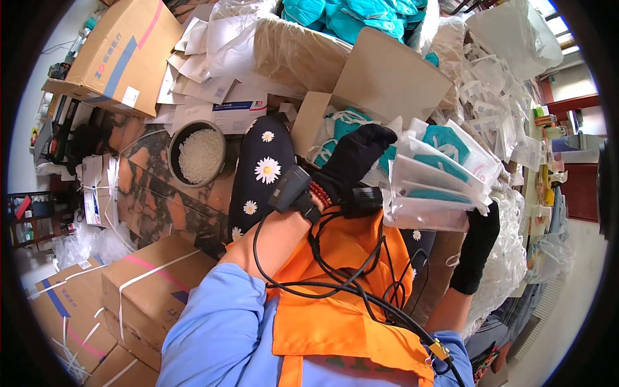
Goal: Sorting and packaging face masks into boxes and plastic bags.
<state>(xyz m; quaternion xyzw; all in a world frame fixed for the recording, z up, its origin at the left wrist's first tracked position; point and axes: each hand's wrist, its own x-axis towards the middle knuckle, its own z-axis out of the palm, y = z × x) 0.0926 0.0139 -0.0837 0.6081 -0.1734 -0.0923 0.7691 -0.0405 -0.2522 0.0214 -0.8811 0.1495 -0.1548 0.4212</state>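
Observation:
My left hand (pixel 356 155), in a black glove, rests on the left end of a stack of clear plastic packets holding teal masks (pixel 433 177). A black device is strapped to that wrist, with black cables running down over my orange vest. My right hand (pixel 480 242), also in a black glove, grips the stack from below at its right end. The stack sits over my lap, just in front of an open cardboard box (pixel 380 80) with more teal masks inside.
A round bowl of white pellets (pixel 196 153) stands on the floor at left. Sealed, strapped cardboard boxes (pixel 145 284) lie lower left, another box (pixel 116 55) at top left. Loose clear bags (pixel 496 109) pile at right. A bag of teal masks (pixel 348 16) sits behind.

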